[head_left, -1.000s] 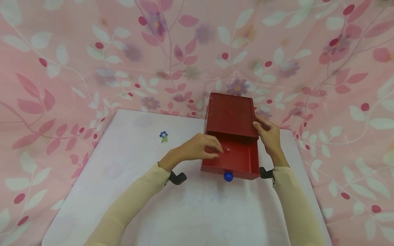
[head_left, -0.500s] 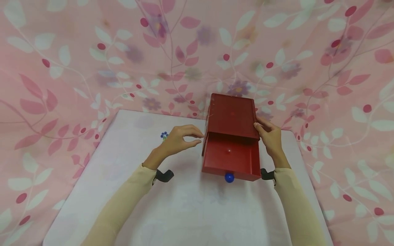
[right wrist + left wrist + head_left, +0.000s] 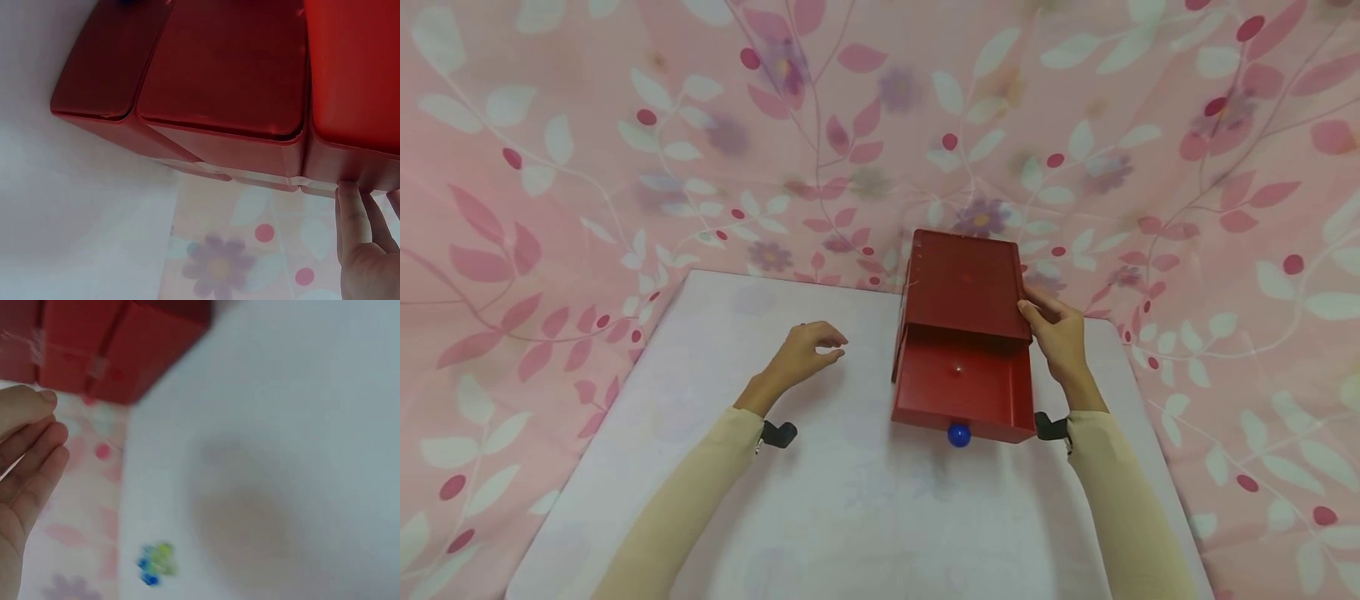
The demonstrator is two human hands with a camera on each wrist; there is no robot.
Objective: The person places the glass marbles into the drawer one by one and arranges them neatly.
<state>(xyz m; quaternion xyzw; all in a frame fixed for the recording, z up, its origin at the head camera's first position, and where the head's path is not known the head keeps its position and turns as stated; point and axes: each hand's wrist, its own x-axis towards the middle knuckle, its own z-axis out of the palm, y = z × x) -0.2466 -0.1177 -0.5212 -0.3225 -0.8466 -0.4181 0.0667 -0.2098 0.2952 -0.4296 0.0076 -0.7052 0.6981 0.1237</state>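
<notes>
Head view: beads (image 3: 150,562) mostly behind left hand (image 3: 801,354), floral cloth (image 3: 880,125) beyond red drawers (image 3: 966,283).

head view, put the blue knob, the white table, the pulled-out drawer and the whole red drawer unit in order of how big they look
Largest to smallest:
1. white table
2. whole red drawer unit
3. pulled-out drawer
4. blue knob
</notes>
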